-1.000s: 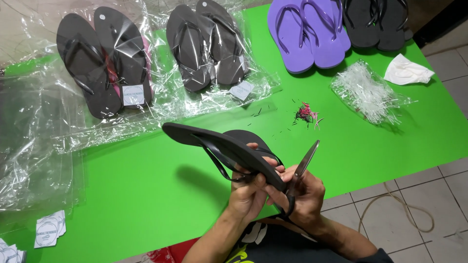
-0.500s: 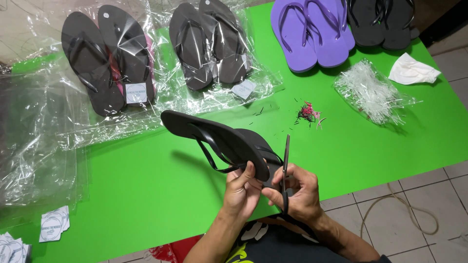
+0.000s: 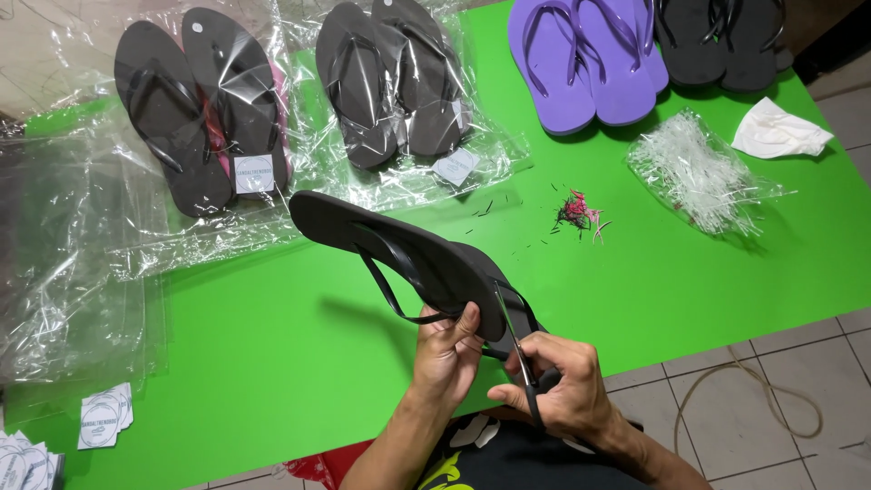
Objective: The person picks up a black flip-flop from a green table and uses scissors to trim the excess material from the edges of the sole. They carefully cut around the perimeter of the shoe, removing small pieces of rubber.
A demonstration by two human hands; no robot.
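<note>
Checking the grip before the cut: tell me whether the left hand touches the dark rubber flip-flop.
Touching. The head view shows the left hand with fingertips pressed on the dark rubber flip-flop at its near edge.

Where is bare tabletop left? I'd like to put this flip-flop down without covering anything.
The widest bare green table lies under the held black flip-flop, between the empty clear bags on the left and the person's left hand. Another patch lies below the plastic fastener bundle. The far edge is crowded with bagged pairs and purple flip-flops.

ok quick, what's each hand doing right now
Left hand: closed on the dark flip-flop, held above the green table.
Right hand: closed on scissors, blades at the sandal.
</note>
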